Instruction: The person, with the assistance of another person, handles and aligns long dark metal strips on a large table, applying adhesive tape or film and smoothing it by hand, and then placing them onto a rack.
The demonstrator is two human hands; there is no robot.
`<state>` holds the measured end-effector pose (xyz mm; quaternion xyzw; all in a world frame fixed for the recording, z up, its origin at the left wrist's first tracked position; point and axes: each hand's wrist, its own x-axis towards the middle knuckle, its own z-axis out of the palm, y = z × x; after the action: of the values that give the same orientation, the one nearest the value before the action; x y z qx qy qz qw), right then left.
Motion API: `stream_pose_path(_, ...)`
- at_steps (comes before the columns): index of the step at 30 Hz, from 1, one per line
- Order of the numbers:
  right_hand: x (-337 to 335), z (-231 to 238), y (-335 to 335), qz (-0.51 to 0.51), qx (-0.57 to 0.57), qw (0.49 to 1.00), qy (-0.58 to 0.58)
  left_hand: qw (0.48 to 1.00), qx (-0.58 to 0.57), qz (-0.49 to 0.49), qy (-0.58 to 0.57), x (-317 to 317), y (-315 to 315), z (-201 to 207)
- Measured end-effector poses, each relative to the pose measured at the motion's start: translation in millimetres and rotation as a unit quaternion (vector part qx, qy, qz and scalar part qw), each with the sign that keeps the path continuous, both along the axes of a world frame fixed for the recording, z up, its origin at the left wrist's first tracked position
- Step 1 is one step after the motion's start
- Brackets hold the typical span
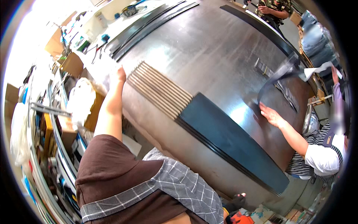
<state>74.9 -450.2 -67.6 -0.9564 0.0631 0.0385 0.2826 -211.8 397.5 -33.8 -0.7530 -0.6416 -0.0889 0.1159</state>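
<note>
My left hand [121,74] is at the left edge of a large metal table, its fingers curled. Glare hides what they hold, if anything. Close beside it are the ends of several long, slim brownish rods or strips [160,89], lying parallel in a row. A dark blue flat panel [235,140] covers their other end, with black layered edges along its near side. Low in the picture, a dark shape with pale tips [236,201] may be my right hand in a glove; its fingers cannot be made out.
Across the metal table [194,44], a co-worker's hand [272,115] touches the surface beside a dark bent strip [274,80]. Black strips [156,28] lie along the far left. Another person [274,11] stands at the far right. Loaded shelves [56,130] line my left.
</note>
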Motion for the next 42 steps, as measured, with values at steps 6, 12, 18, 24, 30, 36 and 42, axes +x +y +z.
stream_pose_path(6,-99,28,165,0.048,-0.036,0.988,0.146,0.993,-0.090,-0.046,0.063,-9,106,-4)
stream_pose_path(12,-125,38,233,0.061,-0.035,0.998,0.002,0.992,-0.093,-0.074,0.037,-29,162,-46)
stream_pose_path(18,-150,54,288,0.064,-0.065,0.996,-0.011,0.980,-0.014,-0.198,-0.012,-41,175,-48)
stream_pose_path(24,-163,49,316,0.056,-0.011,0.998,-0.013,0.969,-0.069,-0.230,0.056,-61,203,-31)
stream_pose_path(30,-165,38,315,0.078,0.004,0.996,-0.053,0.972,-0.035,-0.221,0.078,-16,219,46)
stream_pose_path(36,-132,77,376,0.179,0.072,0.973,-0.125,0.760,-0.305,-0.453,-0.354,34,192,182)
stream_pose_path(42,-92,167,466,0.335,0.367,0.868,-0.005,0.502,-0.302,-0.611,-0.532,32,28,268)
